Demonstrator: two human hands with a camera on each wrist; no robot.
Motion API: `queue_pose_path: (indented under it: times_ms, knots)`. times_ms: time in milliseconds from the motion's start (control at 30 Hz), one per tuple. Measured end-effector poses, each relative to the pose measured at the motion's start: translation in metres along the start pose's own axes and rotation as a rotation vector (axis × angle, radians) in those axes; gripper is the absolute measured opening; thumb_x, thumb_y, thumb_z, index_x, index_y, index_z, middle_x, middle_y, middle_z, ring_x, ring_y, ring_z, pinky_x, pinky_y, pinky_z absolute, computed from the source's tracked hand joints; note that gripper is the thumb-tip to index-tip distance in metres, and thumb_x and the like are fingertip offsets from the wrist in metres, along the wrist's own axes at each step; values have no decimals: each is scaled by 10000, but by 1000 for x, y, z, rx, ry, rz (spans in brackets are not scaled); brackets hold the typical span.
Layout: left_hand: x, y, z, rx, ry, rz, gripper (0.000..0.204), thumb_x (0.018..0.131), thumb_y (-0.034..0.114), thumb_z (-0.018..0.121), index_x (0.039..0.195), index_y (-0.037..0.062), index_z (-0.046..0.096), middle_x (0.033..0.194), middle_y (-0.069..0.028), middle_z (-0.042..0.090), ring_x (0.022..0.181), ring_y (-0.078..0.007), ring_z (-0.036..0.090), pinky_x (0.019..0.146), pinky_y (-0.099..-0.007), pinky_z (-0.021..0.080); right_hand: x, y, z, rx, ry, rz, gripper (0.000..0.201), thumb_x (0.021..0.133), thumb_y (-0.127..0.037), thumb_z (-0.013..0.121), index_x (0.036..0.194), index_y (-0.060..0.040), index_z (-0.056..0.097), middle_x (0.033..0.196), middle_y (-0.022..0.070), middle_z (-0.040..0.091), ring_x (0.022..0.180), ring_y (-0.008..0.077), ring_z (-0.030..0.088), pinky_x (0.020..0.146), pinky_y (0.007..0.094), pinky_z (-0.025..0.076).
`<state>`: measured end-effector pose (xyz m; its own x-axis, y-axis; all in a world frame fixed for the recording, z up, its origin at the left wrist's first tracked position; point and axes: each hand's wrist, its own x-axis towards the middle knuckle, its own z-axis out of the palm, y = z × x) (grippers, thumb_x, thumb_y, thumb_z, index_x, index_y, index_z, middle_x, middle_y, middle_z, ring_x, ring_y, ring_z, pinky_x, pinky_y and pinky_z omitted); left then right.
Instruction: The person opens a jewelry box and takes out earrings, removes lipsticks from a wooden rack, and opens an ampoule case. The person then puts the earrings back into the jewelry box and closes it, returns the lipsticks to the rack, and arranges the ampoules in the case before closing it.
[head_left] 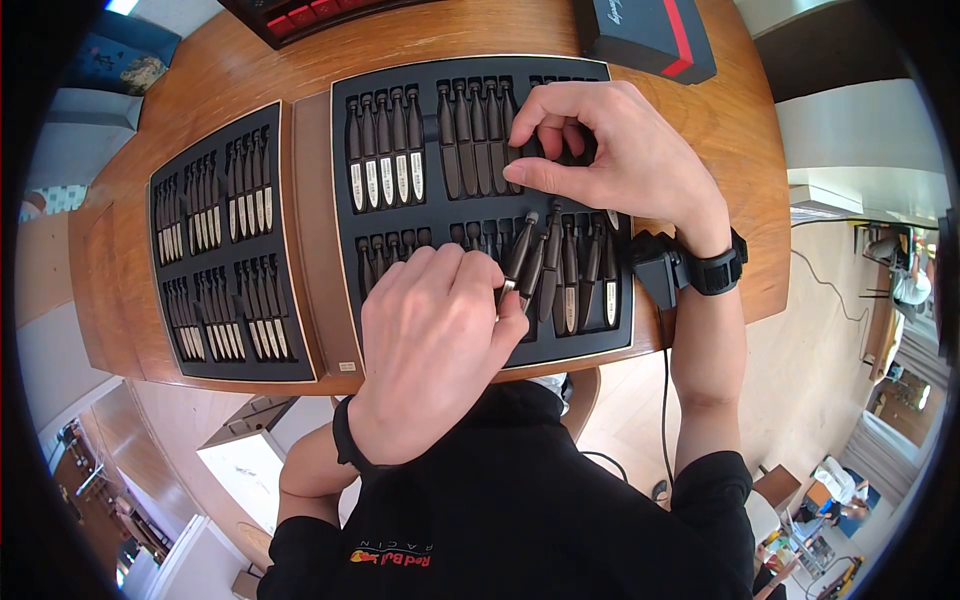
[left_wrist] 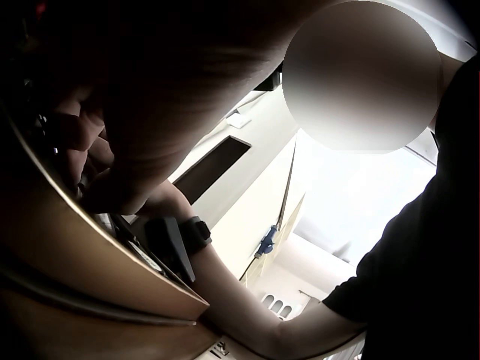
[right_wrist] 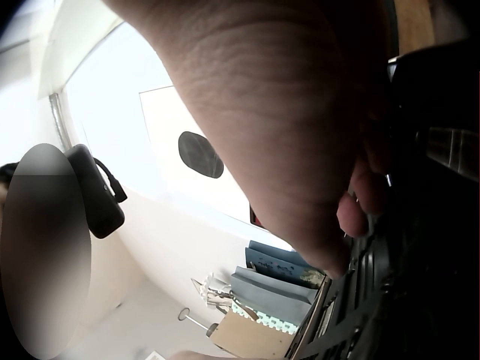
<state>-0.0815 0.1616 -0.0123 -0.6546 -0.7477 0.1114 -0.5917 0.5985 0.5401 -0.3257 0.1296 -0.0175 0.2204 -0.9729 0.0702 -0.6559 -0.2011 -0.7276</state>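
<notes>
My left hand (head_left: 430, 320) is over the front of the right-hand black tray (head_left: 480, 212). Its thumb and forefinger pinch the lower end of a slim dark bottle-shaped piece (head_left: 522, 247), which leans out of line with its neighbours. Beside it stand more tilted pieces (head_left: 571, 285), some with silver labels. Over the tray's back right part, my right hand (head_left: 620, 150) is arched, thumb and forefinger tips apart at the end of a row of dark pieces (head_left: 480, 140). In the right wrist view its fingertips (right_wrist: 352, 217) are close over the tray; the palm hides part of the rows.
Left of the tray, the hinged case's other half (head_left: 215, 250) holds several groups of labelled pieces. A black box with a red stripe (head_left: 650, 35) is at the back, near a dark case with red squares (head_left: 310, 15). A cable (head_left: 667, 400) hangs from the right wrist camera.
</notes>
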Motion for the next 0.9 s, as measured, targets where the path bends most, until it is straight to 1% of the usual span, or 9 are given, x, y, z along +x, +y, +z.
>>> queue_pose_path:
  times_ms: [67,300,367,467,600,667,700,767,900]
  knots:
    - [0,1,1,-4,11,-8,161,778,106,837,805,59,686,679,-56,571,660,-259,605,625,-409,488,0,2,1,-2,20,-46,211,874,-208,882,973,-83,744,665,-2,524,603,120,469,557,283,391]
    - [-6,0,-10,-47,0,-31,200,785,113,841,717,64,659,640,-48,556,616,-248,585,587,-408,463,0,1,2,-13,13,-17,208,878,-204,877,983,-80,746,664,3,535,597,120,475,556,279,396]
    - [-9,-3,-16,-51,-32,-82,222,809,127,832,696,55,655,624,-50,553,597,-248,575,570,-409,449,1,1,0,-35,16,-51,251,880,-258,865,962,-52,748,656,38,584,574,160,565,540,299,462]
    - [-7,-7,-20,-19,-96,-53,240,842,151,819,686,47,669,608,-54,554,598,-246,577,574,-407,449,1,1,0,-26,7,-43,256,879,-259,866,966,-50,746,650,40,578,571,163,560,537,303,458]
    - [-5,-6,-16,-5,-100,-33,263,863,167,811,667,44,685,585,-55,560,598,-247,577,580,-411,449,1,0,0,-30,4,-26,260,879,-260,865,968,-48,744,645,42,575,569,169,560,538,306,459]
    - [-5,-5,-15,28,-128,-28,275,855,169,792,638,56,664,624,-70,624,621,-257,602,622,-398,477,0,0,-1,-26,2,-19,260,879,-260,865,965,-47,742,645,41,574,569,175,562,538,308,461]
    - [-6,-6,-16,31,-131,-25,275,855,169,792,638,56,664,624,-70,624,621,-257,602,622,-398,477,0,0,0,-23,5,-17,260,879,-260,865,965,-47,742,645,41,574,569,175,562,538,308,461]
    - [-6,-7,-17,28,-123,-6,317,870,188,821,630,36,683,555,-55,566,586,-252,564,583,-411,444,0,1,1,-22,18,-46,261,878,-260,867,963,-48,740,647,44,580,570,178,569,536,311,462]
    - [-6,-5,-23,39,-135,18,276,850,161,842,656,39,688,554,-46,534,585,-247,539,579,-395,426,0,2,1,-32,20,-52,257,880,-256,865,965,-48,739,653,50,591,573,183,578,536,314,466]
